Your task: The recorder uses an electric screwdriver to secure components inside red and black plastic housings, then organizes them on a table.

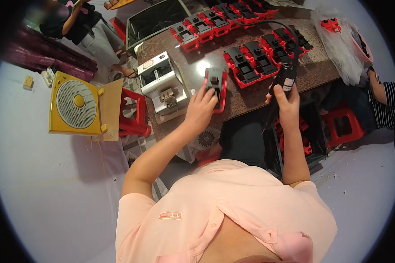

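My left hand has its fingers curled onto the near part of a red-and-black plastic housing, which lies on the stone-topped table and looks slightly blurred. In my right hand is a black corded electric screwdriver, its fingers wrapped round the body, tip slanting down toward the table's near edge. A cable runs from its top across the table. Just left of my left hand stands a white screw feeder with a metal outlet.
Two rows of similar housings fill the table's far side. A dark crate with red parts sits below, beside a red stool. A yellow fan stands left. Clear plastic bag hangs at the right; two other people sit nearby.
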{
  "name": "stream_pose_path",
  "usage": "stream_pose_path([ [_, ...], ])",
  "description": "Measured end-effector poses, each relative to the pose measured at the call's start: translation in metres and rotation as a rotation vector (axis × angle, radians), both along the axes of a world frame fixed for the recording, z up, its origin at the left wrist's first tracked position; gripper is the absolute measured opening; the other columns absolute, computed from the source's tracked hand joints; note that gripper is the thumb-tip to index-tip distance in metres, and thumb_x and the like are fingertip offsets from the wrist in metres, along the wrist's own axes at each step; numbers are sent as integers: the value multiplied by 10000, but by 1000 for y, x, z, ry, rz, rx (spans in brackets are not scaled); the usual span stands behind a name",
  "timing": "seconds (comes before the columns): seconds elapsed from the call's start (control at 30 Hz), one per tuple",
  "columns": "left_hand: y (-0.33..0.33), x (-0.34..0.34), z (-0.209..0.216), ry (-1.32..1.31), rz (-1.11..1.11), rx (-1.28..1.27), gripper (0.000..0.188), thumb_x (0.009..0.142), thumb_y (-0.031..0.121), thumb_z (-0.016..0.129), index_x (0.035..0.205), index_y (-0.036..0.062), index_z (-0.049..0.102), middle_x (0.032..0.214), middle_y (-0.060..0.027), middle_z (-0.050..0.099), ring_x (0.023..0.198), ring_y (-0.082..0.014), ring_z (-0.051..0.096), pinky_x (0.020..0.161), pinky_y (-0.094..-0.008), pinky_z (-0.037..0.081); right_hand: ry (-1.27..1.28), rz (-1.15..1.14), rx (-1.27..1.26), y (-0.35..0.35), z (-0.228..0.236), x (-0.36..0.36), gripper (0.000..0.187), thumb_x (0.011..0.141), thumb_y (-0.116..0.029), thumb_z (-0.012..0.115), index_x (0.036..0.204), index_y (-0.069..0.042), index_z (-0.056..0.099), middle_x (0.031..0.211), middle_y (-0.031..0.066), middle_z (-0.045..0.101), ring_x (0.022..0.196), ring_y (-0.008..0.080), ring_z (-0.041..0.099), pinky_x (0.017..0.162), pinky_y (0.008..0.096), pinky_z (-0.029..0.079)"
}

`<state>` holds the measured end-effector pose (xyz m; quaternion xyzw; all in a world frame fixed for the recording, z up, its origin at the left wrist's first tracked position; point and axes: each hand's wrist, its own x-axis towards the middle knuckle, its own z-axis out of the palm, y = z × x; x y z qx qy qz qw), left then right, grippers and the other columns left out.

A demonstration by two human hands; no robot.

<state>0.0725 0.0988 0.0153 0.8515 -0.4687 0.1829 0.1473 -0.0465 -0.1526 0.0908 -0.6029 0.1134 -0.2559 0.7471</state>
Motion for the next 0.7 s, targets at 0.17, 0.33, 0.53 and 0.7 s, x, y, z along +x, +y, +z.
stream_pose_path([
  [0.17,108,-36,18,93,-158,244,293,792,39,623,1080,88,591,1469,-71,522,1449,-319,390,1161,-502,319,-1,72,-112,5,5,17,262,938,-163,736,1088,-27,569,856,20,615,697,101,627,607,262,525],
  [0.33,168,-31,34,15,-16,355,314,810,23,603,1118,81,600,1491,-74,509,1451,-328,386,1170,-491,312,-48,235,-264,52,22,47,325,893,-71,762,1144,-3,568,870,33,622,699,105,625,615,271,525],
  [0.53,142,-49,19,236,193,-133,424,788,21,667,1206,18,596,1421,-217,533,1404,-409,420,1137,-538,353,-98,427,-224,104,32,62,368,864,-79,799,1135,-25,557,869,26,638,675,91,616,628,251,514],
  [0.7,97,-53,-10,110,262,-49,610,793,119,740,1375,189,571,1510,-181,437,1377,-472,397,1104,-567,374,-122,442,-230,117,43,60,357,870,-86,786,1126,-16,547,846,31,632,694,109,629,639,261,526],
])
